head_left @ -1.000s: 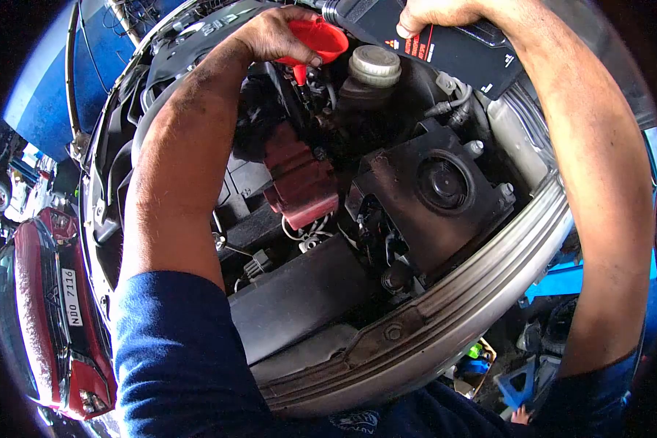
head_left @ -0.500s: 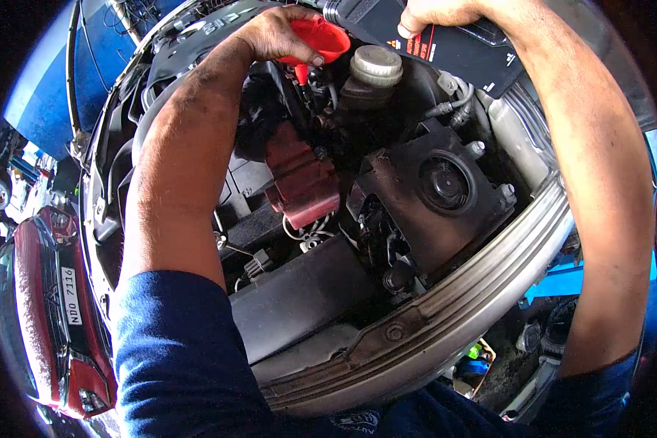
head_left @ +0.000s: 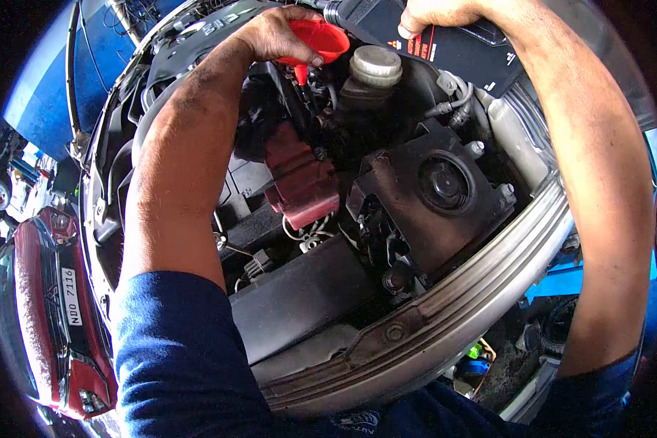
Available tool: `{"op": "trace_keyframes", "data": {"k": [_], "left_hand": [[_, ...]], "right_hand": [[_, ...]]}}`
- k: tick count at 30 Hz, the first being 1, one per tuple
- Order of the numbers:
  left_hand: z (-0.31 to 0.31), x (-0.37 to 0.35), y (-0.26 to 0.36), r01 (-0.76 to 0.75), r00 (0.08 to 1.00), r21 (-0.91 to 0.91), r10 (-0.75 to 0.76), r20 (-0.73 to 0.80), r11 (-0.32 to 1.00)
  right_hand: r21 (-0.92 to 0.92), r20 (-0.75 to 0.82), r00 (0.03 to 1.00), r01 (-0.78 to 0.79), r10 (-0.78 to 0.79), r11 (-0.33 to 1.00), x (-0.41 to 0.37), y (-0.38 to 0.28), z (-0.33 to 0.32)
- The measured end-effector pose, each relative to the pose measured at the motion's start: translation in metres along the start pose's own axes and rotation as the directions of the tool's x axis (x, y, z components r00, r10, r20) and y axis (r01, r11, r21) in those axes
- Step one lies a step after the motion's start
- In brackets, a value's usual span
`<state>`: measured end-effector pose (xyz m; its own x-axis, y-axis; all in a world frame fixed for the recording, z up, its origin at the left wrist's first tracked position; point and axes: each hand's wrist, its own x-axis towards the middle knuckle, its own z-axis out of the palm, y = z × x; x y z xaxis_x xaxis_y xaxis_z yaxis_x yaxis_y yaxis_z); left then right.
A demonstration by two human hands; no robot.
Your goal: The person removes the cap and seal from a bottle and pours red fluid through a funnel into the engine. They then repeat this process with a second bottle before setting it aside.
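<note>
At the top of the view, my left hand is closed around the rim of a red funnel, thumb at the near side. The funnel's narrow spout points down into the engine bay; where it ends is hard to make out. My right hand grips a black fluid jug with red and white lettering. The jug lies tilted on its side, its neck by the funnel's far rim. Any liquid coming out cannot be seen. Just right of the funnel sits a reservoir with a pale round cap.
Below my arms are a dusty red battery terminal cover, a black box-shaped cover with a round recess and a long black cover. The fender edge curves across the front. A red car stands at left.
</note>
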<state>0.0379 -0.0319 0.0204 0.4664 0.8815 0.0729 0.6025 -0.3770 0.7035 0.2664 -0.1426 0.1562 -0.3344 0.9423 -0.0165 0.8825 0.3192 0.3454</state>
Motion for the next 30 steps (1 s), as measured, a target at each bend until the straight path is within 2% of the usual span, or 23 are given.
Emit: {"op": "trace_keyframes", "data": {"k": [6,8,9,11,15,17,21,22,23,24,26,27,29,30], "left_hand": [[-0.002,-0.003,0.007,0.016,0.996,-0.085,-0.008,0.093,0.996],[-0.002,-0.004,0.008,0.008,0.997,0.2,0.009,-0.081,0.98],[-0.002,-0.003,0.006,0.008,0.997,0.2,0.008,-0.081,0.98],[-0.002,0.001,0.0,-0.048,0.985,0.331,0.099,-0.139,0.942],[-0.003,-0.003,0.006,-0.073,0.985,0.324,0.119,-0.125,0.943],[-0.003,-0.004,0.009,0.004,0.999,0.0,-0.004,0.05,1.0],[-0.005,0.004,0.0,0.085,0.989,-0.056,-0.077,0.128,0.995],[-0.006,0.013,-0.019,-0.149,0.989,0.055,0.147,0.026,0.987],[-0.004,0.013,-0.022,-0.359,0.927,0.185,0.373,-0.049,0.915],[-0.005,0.014,-0.023,-0.358,0.927,0.184,0.372,-0.049,0.915],[-0.004,0.005,-0.006,0.007,0.999,0.141,-0.002,-0.038,0.99],[-0.002,0.003,-0.002,0.006,0.999,0.142,-0.001,-0.039,0.99],[-0.001,0.002,-0.001,-0.07,0.987,0.349,0.115,-0.109,0.934],[-0.001,0.002,-0.001,-0.07,0.987,0.349,0.114,-0.109,0.935]], "right_hand": [[0.047,-0.02,1.0,-0.001,0.002,0.999,0.0,0.0,0.004],[0.066,-0.016,1.0,0.004,-0.003,0.998,0.001,0.0,0.006],[0.084,-0.012,1.0,0.007,-0.006,0.996,0.002,-0.001,0.006],[0.09,-0.021,1.0,-0.001,0.003,0.996,0.001,-0.002,0.006],[0.086,0.003,1.0,0.0,-0.001,0.996,0.004,-0.004,0.009],[0.083,0.0,1.0,-0.001,0.001,0.997,0.005,-0.005,0.009],[0.076,-0.006,1.0,0.02,-0.019,0.997,0.004,-0.003,0.009],[0.084,-0.003,0.999,0.037,-0.037,0.996,0.003,-0.002,0.008],[0.084,-0.002,0.999,0.037,-0.037,0.996,0.004,-0.003,0.008],[0.071,-0.001,1.0,0.022,-0.022,0.997,0.004,-0.005,0.009],[0.057,-0.002,1.0,0.007,-0.007,0.998,0.004,-0.006,0.009],[0.049,0.007,1.0,0.01,-0.01,0.999,0.004,-0.006,0.008],[0.043,0.017,1.0,0.013,-0.013,0.999,0.004,-0.005,0.007],[0.056,0.02,1.0,0.019,-0.02,0.998,0.003,-0.003,0.006]]}}
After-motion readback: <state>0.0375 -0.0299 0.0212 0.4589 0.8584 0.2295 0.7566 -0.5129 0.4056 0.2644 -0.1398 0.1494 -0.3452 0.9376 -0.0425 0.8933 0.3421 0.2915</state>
